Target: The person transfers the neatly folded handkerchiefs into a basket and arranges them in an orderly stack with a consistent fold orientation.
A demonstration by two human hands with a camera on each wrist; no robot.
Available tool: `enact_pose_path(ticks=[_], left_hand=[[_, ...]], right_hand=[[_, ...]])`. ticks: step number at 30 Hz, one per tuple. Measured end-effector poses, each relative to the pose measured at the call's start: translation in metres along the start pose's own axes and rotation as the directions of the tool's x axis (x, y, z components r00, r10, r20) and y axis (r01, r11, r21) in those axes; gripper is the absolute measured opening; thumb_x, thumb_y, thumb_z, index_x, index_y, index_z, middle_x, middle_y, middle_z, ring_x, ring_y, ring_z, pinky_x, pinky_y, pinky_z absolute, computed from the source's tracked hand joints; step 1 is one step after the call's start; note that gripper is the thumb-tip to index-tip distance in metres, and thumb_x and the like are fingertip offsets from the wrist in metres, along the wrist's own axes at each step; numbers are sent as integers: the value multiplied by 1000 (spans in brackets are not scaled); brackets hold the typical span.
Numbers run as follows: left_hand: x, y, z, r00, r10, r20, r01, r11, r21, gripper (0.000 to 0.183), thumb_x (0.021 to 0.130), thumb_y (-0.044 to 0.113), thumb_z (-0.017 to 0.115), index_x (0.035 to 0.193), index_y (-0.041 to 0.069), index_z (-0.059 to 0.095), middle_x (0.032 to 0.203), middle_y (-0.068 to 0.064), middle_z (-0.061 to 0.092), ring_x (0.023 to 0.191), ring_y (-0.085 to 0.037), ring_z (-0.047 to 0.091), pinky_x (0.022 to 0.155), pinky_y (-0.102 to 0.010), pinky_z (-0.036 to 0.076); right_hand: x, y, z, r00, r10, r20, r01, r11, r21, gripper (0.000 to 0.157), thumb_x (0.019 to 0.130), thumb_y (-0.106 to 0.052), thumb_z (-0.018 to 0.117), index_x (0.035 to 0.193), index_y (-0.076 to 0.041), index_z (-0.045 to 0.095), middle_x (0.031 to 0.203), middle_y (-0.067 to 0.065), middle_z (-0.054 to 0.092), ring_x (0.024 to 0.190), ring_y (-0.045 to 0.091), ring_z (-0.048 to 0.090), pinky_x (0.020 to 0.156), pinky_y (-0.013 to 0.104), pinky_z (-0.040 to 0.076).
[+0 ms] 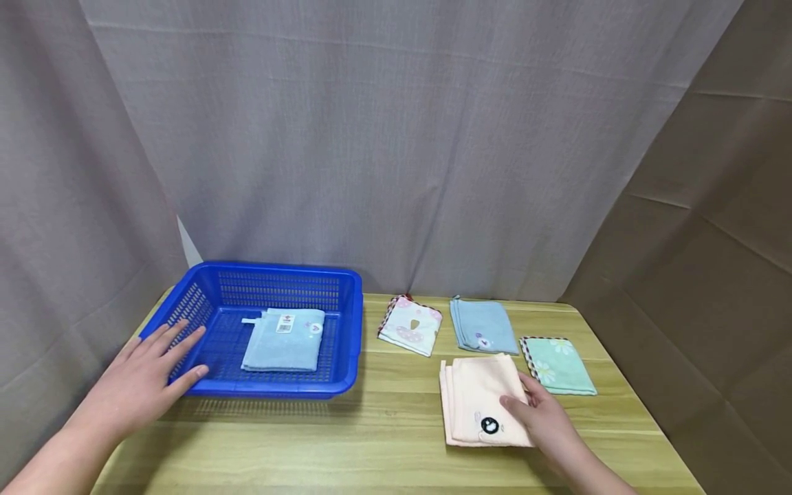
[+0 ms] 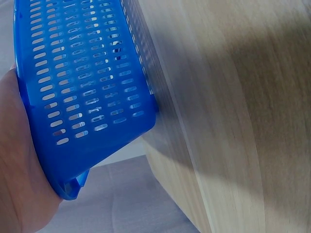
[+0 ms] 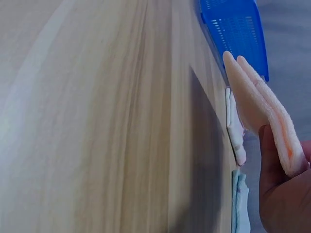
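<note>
A folded peach towel with a small black round emblem is pinched at its right side by my right hand. In the right wrist view the peach towel is held above the table, thumb on one face. My left hand lies with spread, fairly straight fingers over the left front rim of a blue plastic basket. Inside the basket lies a folded light-blue towel with a white label. The left wrist view shows the basket's slotted side beside part of the left hand.
Behind the peach towel lie a white-and-pink folded cloth and a blue folded towel. A green flowered cloth lies right of them. Grey curtain stands behind the wooden table, and a brown panel at right.
</note>
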State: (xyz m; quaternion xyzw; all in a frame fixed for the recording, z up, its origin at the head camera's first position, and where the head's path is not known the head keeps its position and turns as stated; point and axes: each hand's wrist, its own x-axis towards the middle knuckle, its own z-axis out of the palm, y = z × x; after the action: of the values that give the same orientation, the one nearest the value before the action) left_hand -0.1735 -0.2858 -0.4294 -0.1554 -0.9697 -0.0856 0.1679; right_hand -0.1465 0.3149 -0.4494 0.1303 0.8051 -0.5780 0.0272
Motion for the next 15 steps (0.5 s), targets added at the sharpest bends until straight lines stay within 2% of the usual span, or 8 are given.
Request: enact_pose_path(ticks=[7,15], left_hand=[[0,-1,1,1000,2,-6,-2,1000,7,67,97,53,56,151,16,43,151,-24,40,134,-52,36,113,-67,13],[0,-1,3,1000,-6,7,6,1000,9,68,97,53,55,152,16,41,152,-24,38,135,-52,34,117,-63,2]], right_hand=[[0,-8,7,1000,1,18,-3,997,76,70,96,-8,63,156,-8,27,119,21,59,81,24,69,68,37,60],[1,-18,16,999,-42,27,40,996,84,67,96,-8,63,155,-6,30,114,20,63,81,24,70,68,37,60]])
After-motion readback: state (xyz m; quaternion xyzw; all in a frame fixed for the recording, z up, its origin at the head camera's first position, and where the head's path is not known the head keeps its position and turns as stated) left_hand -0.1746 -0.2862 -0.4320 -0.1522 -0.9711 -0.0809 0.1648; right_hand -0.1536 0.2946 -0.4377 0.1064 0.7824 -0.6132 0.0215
